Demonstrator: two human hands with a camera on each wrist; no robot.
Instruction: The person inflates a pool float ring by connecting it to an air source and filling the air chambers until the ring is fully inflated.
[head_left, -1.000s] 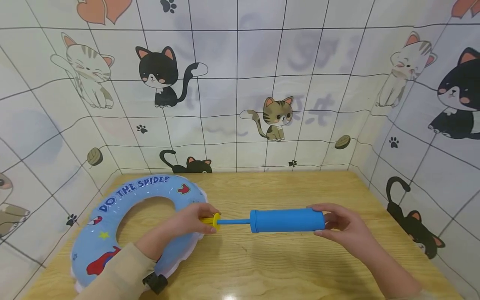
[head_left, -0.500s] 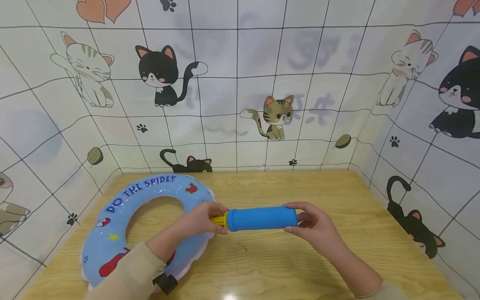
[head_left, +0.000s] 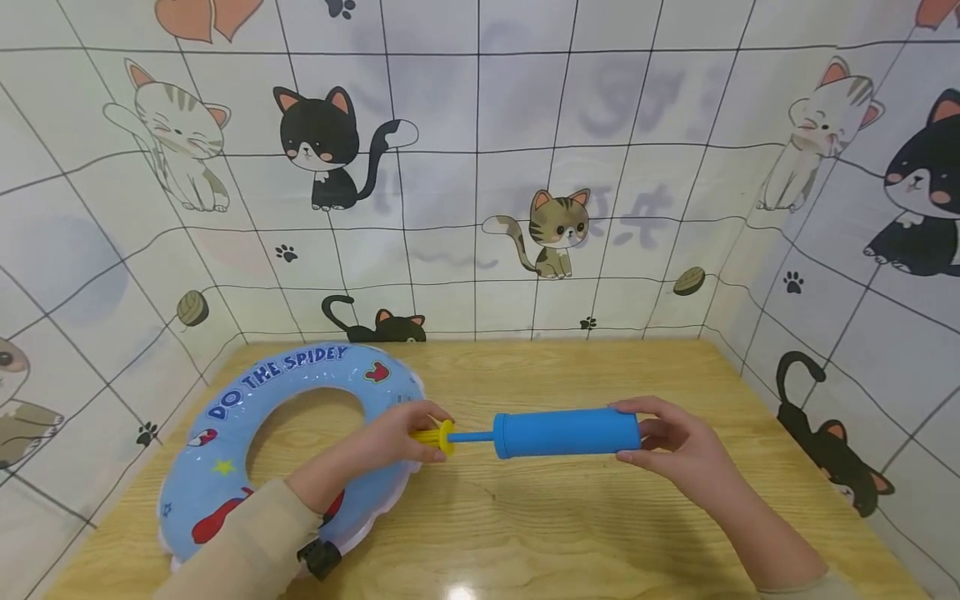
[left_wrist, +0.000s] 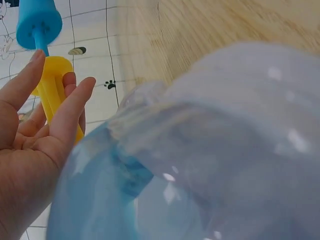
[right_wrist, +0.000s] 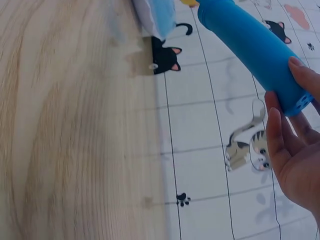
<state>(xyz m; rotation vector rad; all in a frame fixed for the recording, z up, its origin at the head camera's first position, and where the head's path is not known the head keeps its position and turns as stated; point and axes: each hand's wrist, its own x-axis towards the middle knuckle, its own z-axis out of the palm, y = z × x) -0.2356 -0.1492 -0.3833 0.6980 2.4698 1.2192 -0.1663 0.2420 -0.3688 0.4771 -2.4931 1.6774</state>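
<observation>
Head view: blue pump (head_left: pixel 573 432), held roughly level between the two hands, which stand apart at its ends; the left hand (head_left: pixel 392 437) pinches the yellow handle (head_left: pixel 429 437), the right hand (head_left: pixel 681 437) grips the far end of the barrel (head_left: pixel 551 433); some rod (head_left: pixel 471 437) shows between, so the step in hand is judged a pumping stroke, the next move probably calling for handle and barrel to be pressed together in line; the swim ring (head_left: pixel 206 454) lies on the table (head_left: pixel 555 517), partly hidden behind the left hand. Left wrist view: thumb and fingers about the handle; rod and barrel beyond. Right wrist view: thumb and fingers on the barrel beside its perforated end.
</observation>
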